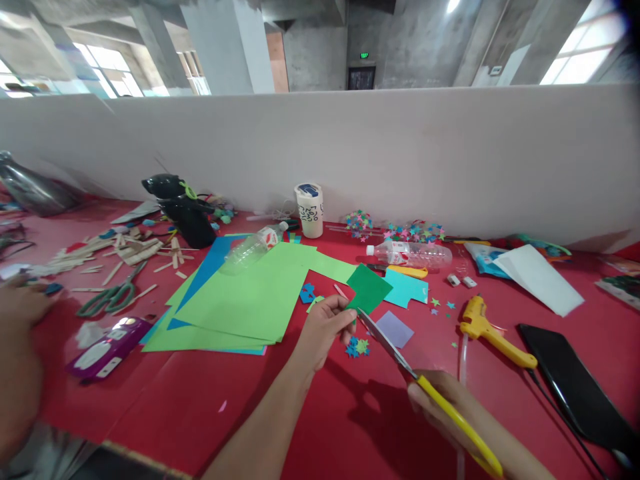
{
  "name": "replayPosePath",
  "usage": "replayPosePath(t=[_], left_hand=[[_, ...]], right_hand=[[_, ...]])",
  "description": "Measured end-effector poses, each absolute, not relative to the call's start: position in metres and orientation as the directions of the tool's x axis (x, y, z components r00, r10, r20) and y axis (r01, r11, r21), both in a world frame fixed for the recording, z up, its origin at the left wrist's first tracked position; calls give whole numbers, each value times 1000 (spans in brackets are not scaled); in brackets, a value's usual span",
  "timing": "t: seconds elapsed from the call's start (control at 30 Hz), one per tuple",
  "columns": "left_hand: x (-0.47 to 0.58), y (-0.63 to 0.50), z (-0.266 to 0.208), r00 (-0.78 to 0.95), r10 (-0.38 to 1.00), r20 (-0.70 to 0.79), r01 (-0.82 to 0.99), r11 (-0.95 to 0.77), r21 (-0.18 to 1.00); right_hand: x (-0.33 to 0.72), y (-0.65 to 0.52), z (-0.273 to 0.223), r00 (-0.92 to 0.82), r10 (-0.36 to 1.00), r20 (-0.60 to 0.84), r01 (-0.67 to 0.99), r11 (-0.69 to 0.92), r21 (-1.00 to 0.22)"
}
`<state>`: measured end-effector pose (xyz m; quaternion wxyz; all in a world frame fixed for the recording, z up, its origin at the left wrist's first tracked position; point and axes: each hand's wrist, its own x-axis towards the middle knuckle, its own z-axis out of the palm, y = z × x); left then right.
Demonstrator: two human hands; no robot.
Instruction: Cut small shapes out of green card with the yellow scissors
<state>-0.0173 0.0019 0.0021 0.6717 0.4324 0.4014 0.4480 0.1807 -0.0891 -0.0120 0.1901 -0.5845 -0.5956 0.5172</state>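
Between the fingertips of my left hand (327, 327) is pinched a dark green square of paper (370, 288), its near corner toward me. My right hand (440, 393) grips yellow-handled scissors (393, 347), whose blade tips reach the green paper's corner close to my left fingers. Whether the blades are parted is hard to make out. Just below lie small blue and green paper stars (358, 347), and a purple paper square (395, 329) rests beside the blades. A turquoise paper piece (407, 288) lies behind the green square.
Light green sheets (245, 293) are stacked at left, a plastic bottle (257, 247) on them. A white cup (310, 210) stands behind. To the right are another bottle (415, 255), a yellow glue gun (495, 337) and a black phone (575, 380). Another person's hand (25, 300) is at far left.
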Motion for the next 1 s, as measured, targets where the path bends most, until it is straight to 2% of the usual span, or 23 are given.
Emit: replayPosePath(t=[0.13, 0.4, 0.57, 0.73, 1.0], left_hand=[[-19, 3, 2, 302, 941, -154, -247, 233, 941], [-13, -3, 0, 343, 925, -162, -405, 301, 863], [-11, -4, 3, 260, 959, -111, -365, 204, 908], [-13, -4, 2, 136, 990, -41, -235, 72, 969], [-12, -4, -5, 108, 990, -88, -267, 114, 957]], right_hand=[[179, -90, -8, -239, 879, -412, 476, -264, -839], [174, -92, -3, -182, 879, -441, 413, -339, -845], [173, -91, -4, -180, 871, -458, 407, -358, -840], [174, -91, -10, -208, 885, -417, 440, -297, -848], [173, -92, -17, -231, 905, -358, 477, -216, -852]])
